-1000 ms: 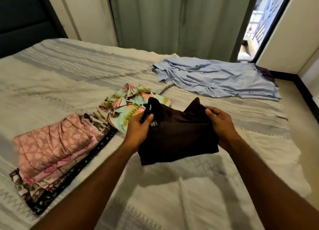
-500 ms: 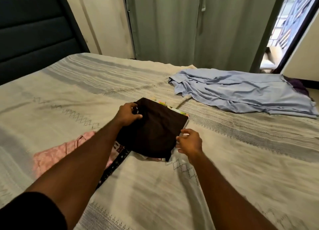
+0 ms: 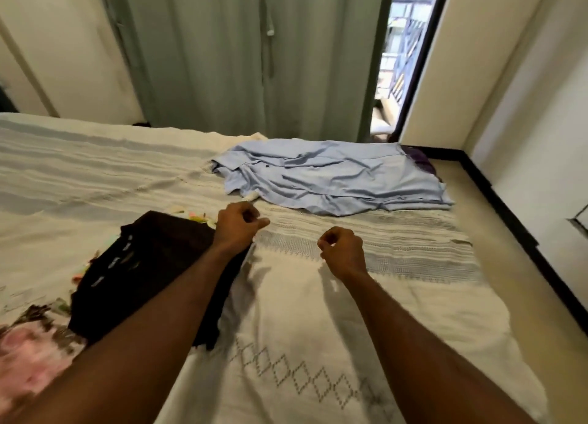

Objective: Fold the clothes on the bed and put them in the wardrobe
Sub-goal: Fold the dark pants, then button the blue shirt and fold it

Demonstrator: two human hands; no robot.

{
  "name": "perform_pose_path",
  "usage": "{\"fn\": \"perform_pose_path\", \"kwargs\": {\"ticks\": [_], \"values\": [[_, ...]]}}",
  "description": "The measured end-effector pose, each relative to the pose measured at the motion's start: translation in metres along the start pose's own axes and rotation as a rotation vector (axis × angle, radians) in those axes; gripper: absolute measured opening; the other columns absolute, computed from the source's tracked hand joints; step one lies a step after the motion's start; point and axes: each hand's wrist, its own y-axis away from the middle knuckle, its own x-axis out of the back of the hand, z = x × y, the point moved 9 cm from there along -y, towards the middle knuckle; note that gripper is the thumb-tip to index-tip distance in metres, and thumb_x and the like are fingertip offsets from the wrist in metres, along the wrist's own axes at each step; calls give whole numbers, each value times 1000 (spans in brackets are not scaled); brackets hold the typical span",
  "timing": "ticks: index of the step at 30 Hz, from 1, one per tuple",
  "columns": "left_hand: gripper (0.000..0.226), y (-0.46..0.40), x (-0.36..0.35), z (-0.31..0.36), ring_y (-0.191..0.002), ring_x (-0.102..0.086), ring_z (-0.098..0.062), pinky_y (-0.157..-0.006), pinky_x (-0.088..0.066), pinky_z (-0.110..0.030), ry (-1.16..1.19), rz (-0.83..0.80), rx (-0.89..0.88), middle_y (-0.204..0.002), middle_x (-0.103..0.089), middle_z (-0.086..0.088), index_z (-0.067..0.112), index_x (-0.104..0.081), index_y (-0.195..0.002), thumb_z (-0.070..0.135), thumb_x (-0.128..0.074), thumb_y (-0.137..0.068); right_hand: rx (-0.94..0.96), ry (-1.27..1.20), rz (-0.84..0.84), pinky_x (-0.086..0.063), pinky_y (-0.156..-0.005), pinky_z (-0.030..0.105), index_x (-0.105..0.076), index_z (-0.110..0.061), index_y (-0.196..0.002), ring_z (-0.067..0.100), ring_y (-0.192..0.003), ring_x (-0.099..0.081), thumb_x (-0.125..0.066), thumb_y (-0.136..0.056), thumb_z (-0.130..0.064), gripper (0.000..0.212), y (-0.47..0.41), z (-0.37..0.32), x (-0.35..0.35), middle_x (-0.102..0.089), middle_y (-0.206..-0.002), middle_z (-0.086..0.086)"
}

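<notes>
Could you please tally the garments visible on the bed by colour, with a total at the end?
Black, folded garment: 1
Light blue, unfolded shirt: 1
Pink, blurred folded pile, treated as one since its pieces cannot be separated: 1
Floral green, mostly hidden under the black one: 1
Purple, edge showing behind the blue shirt: 1
Total: 5

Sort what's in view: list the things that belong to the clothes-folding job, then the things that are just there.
Job: light blue shirt, unfolded; folded black garment; floral garment beneath it; pink garment; purple garment.

Just there: bedspread; green curtain; balcony railing.
</notes>
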Motion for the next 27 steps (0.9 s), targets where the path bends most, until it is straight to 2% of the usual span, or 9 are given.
{"fn": "perform_pose_path", "kwargs": {"ticks": [4, 7, 11, 15, 17, 19, 22, 24, 27], "values": [[21, -24, -63, 26, -56, -52, -6, -53, -39, -11, 75, -53, -17, -64, -61, -2, 4, -69, -76, 15, -87, -77, 11, 106, 85, -55, -82, 36, -70, -23, -79, 22, -86, -68, -73, -87, -17, 10, -41, 19, 36, -73, -90, 3], [19, -35, -87, 23, -58, -53, -10, -58, -44, -24, 171, -62, 24, -64, -62, -2, 3, -69, -74, 14, -84, -80, 48, 154, 82, -55, -83, 37, -71, -21, -82, 24, -89, -67, -73, -88, -19, 7, -61, 22, 40, -72, -94, 4], [21, -30, -149, -6, -64, -59, -22, -63, -50, -30, 383, -196, 212, -66, -64, -13, 0, -67, -74, 10, -74, -90, 92, 235, 12, -53, -82, 34, -74, -14, -91, 24, -93, -67, -71, -91, -20, 6, -91, 26, 28, -71, -103, 7], [23, -27, -173, -43, -53, -55, -15, -54, -48, -23, 576, -52, 334, -58, -59, -9, 2, -63, -71, 3, -68, -93, 219, 352, -81, -49, -96, 36, -73, -18, -102, 26, -116, -60, -67, -93, -22, 11, -119, 22, -6, -58, -134, 2], [19, -32, -179, -47, -50, -54, -14, -52, -47, -23, 588, -58, 332, -58, -58, -9, -2, -63, -76, 2, -67, -94, 276, 483, -194, -46, -103, 39, -66, -24, -125, 25, -129, -53, -61, -97, -26, 28, -128, 26, -32, -42, -154, -2], [16, -32, -180, -52, -49, -53, -13, -52, -48, -23, 612, -56, 330, -60, -57, -12, -9, -63, -83, 2, -66, -94, 229, 536, -214, -49, -99, 41, -60, -28, -133, 29, -126, -56, -57, -98, -29, 35, -134, 38, -46, -52, -145, 1], [25, -30, -175, -54, -49, -57, -15, -51, -51, -24, 610, -2, 354, -64, -60, -17, -7, -63, -83, 14, -68, -96, 88, 300, -83, -55, -81, 34, -72, -26, -105, 28, -97, -69, -63, -90, -18, 20, -127, 54, -37, -73, -104, 6], [42, -28, -173, -56, -54, -62, -22, -56, -56, -29, 606, 12, 393, -64, -64, -19, -4, -62, -74, 31, -73, -92, 63, 125, -15, -55, -65, 33, -65, -24, -94, 26, -74, -67, -59, -84, -8, 20, -110, 64, -21, -70, -82, 10], [52, -23, -168, -48, -63, -68, -27, -69, -60, -39, 628, 2, 477, -64, -68, -15, 3, -66, -65, 50, -81, -80, 88, 138, -83, -48, -63, 24, -68, -24, -93, 23, -74, -67, -57, -80, -7, 24, -72, 68, -6, -71, -83, 9]]}}
